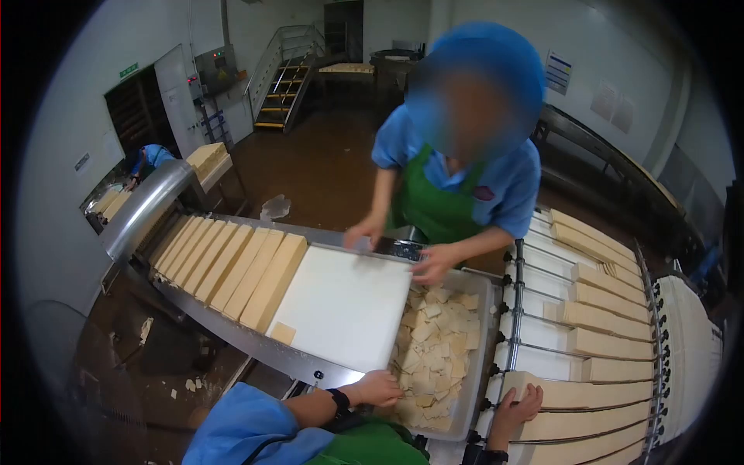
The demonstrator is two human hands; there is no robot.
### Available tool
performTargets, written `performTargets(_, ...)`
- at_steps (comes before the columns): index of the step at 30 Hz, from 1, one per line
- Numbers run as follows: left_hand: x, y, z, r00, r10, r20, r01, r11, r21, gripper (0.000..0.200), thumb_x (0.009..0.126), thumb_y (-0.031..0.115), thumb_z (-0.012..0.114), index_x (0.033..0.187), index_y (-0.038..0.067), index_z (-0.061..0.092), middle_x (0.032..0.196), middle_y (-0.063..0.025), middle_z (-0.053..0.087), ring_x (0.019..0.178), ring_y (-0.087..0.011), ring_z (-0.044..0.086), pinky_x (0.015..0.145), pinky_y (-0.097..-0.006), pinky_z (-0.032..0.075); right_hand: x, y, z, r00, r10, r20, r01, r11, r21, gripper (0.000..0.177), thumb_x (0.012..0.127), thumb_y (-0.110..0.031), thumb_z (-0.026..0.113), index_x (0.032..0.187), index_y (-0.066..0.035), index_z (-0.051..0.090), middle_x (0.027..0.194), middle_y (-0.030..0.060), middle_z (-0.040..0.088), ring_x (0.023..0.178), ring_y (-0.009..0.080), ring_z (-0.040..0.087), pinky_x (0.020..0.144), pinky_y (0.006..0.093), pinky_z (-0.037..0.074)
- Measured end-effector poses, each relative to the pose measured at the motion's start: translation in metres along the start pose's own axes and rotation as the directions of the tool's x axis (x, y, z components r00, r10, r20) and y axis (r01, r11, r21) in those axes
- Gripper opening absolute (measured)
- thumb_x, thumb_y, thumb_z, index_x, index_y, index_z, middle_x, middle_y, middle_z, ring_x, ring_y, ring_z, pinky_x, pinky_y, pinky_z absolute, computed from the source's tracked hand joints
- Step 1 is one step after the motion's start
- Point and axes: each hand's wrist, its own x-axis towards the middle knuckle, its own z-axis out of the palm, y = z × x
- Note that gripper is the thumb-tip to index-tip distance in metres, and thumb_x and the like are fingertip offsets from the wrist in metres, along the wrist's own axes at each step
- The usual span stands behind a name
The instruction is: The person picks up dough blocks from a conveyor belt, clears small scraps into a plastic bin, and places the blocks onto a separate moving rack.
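Your view is moderately lit, brightest on the white belt (345, 298) and dimmer over the brown floor (333, 159). You get bowed fisheye edges, black corners, glare on the metal hood (147, 211), and a blurred co-worker's face (469, 105).

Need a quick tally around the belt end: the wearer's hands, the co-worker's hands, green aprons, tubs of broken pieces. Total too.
Wearer's left hand and right hand: 2
Co-worker's hands: 2
Green aprons: 2
Tub of broken pieces: 1
Total: 7
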Motion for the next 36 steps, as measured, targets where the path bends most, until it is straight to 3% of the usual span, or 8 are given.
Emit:
performTargets(3, -0.003, -0.014, 0.023, 0.995, 0.082, 0.049, -0.075, 0.989, -0.126, 0.014, 0.079, 0.023, 0.058, 0.085, 0.013, 0.065, 0.074, -0.0075, 0.063, 0.074, -0.0296, 0.063, 0.068, -0.0433, 0.051, 0.001, -0.002, -0.004, 0.998, 0.038, 0.052, -0.040, 0.998, 0.040, 0.047, 0.085, -0.019, 0.065, 0.128, -0.007, 0.048, 0.140, 0.0174, 0.040, 0.132, 0.0358, 0.034, 0.108, 0.0553, 0.019)
performTargets(9, 0.000, -0.012, 0.018, 0.995, -0.020, 0.096, 0.028, 0.996, -0.085, 0.015, 0.077, 0.023, 0.058, 0.083, 0.012, 0.065, 0.074, -0.0092, 0.064, 0.073, -0.0302, 0.063, 0.067, -0.0445, 0.050, 0.003, -0.007, -0.005, 0.996, 0.077, 0.047, -0.077, 0.997, 0.009, 0.045, 0.087, -0.021, 0.064, 0.127, -0.006, 0.049, 0.138, 0.0179, 0.042, 0.129, 0.0377, 0.037, 0.106, 0.0543, 0.024)
performTargets(13, 0.001, -0.011, 0.020, 0.993, -0.054, 0.109, 0.058, 0.998, -0.033, 0.012, 0.075, 0.025, 0.059, 0.075, 0.012, 0.059, 0.071, -0.0083, 0.060, 0.071, -0.0309, 0.061, 0.065, -0.0449, 0.049, 0.005, -0.001, -0.003, 1.000, -0.016, -0.016, 0.016, 0.999, 0.044, 0.044, 0.089, -0.025, 0.064, 0.125, -0.004, 0.052, 0.134, 0.0225, 0.044, 0.126, 0.0406, 0.040, 0.104, 0.0528, 0.028)
performTargets(16, -0.005, -0.019, 0.033, 0.989, -0.057, 0.137, 0.055, 0.998, 0.020, 0.008, 0.073, 0.023, 0.061, 0.075, 0.015, 0.059, 0.068, -0.0063, 0.058, 0.066, -0.0292, 0.059, 0.061, -0.0429, 0.050, 0.006, 0.002, 0.000, 1.000, -0.026, -0.005, 0.026, 0.998, 0.058, 0.045, 0.089, -0.028, 0.063, 0.125, -0.004, 0.052, 0.136, 0.0226, 0.043, 0.127, 0.0401, 0.039, 0.105, 0.0520, 0.028)
performTargets(17, 0.000, -0.014, 0.024, 0.995, -0.066, 0.077, 0.065, 0.998, 0.016, 0.007, 0.072, 0.022, 0.061, 0.074, 0.016, 0.060, 0.066, -0.0072, 0.056, 0.065, -0.0293, 0.059, 0.061, -0.0432, 0.049, 0.006, 0.004, 0.002, 1.000, -0.016, -0.007, 0.017, 0.999, 0.039, 0.044, 0.089, -0.028, 0.063, 0.126, -0.006, 0.051, 0.136, 0.0221, 0.043, 0.127, 0.0398, 0.040, 0.105, 0.0523, 0.027)
performTargets(24, 0.010, -0.008, 0.016, 0.997, -0.074, 0.031, 0.074, 0.997, -0.016, 0.005, 0.072, 0.016, 0.061, 0.071, 0.011, 0.060, 0.064, -0.0072, 0.057, 0.065, -0.0274, 0.060, 0.064, -0.0391, 0.050, 0.005, 0.000, 0.003, 0.997, 0.067, 0.033, -0.069, 0.995, 0.067, 0.044, 0.091, -0.030, 0.061, 0.128, -0.009, 0.050, 0.138, 0.0178, 0.039, 0.130, 0.0363, 0.033, 0.105, 0.0568, 0.018)
performTargets(36, 0.013, -0.010, 0.010, 0.995, -0.042, 0.090, 0.046, 0.998, -0.036, 0.004, 0.071, 0.012, 0.062, 0.075, 0.011, 0.064, 0.065, -0.0050, 0.056, 0.065, -0.0255, 0.059, 0.064, -0.0375, 0.049, 0.006, 0.002, 0.003, 0.996, 0.077, 0.045, -0.081, 0.992, 0.097, 0.045, 0.090, -0.028, 0.063, 0.127, -0.008, 0.050, 0.137, 0.0198, 0.039, 0.130, 0.0365, 0.033, 0.105, 0.0557, 0.020)
